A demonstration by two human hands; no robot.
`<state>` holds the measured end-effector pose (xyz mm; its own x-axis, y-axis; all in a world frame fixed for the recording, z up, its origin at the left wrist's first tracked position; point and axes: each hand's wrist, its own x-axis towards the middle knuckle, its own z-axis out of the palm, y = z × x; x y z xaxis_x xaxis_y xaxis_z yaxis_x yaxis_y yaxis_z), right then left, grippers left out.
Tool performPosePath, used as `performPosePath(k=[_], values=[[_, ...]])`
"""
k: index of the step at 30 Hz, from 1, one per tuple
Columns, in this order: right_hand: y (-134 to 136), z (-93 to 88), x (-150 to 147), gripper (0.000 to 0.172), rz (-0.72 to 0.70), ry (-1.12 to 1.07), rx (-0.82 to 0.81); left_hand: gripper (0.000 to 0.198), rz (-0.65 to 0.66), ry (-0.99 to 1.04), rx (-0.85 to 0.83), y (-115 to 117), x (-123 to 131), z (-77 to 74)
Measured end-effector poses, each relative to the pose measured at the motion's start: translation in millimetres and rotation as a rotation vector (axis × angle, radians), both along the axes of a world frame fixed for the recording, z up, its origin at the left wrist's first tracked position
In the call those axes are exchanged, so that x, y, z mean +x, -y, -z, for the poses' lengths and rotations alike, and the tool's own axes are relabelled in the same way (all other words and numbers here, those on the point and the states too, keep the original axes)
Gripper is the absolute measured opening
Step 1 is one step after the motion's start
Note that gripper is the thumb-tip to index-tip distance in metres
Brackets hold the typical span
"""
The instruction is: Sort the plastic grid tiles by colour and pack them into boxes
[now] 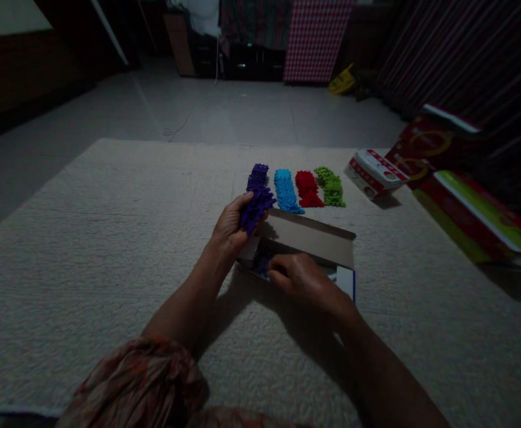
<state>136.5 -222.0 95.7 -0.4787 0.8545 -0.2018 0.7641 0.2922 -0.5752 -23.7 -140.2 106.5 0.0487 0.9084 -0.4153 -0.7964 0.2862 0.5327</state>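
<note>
Several purple interlocking plastic pieces [257, 209] are bunched in my left hand [232, 224], its fingers wrapped round them. My right hand [303, 276] reaches into an open cardboard box [316, 233], fingers bent together beside more purple pieces [263, 261] at the box's left end. Whether those fingertips grip a piece is hidden. Beyond the box, similar pieces lie in separate groups: purple [259, 173], light blue [286, 189], red [307, 188] and green [332, 185]. The box's lid flap stands up on its far side.
A cream quilted mat [109, 249] covers the floor under everything. To the right sit a white and red carton [374, 173] and larger red and green boxes [483, 217]. Farther back are tiled floor [242, 110], dark cabinets [254, 62] and a yellow object [342, 81].
</note>
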Motion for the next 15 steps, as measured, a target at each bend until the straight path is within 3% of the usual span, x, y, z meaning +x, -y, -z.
performPosePath(k=[5,15], values=[[-23.0,3.5,-7.6,0.012,-0.105,0.046,-0.023,0.028,0.009,0.011,0.032,-0.7,-1.9,2.4],[-35.5,23.8,-19.7,0.023,-0.366,-0.053,0.122,0.031,-0.030,0.007,-0.004,0.5,0.1,-1.6]])
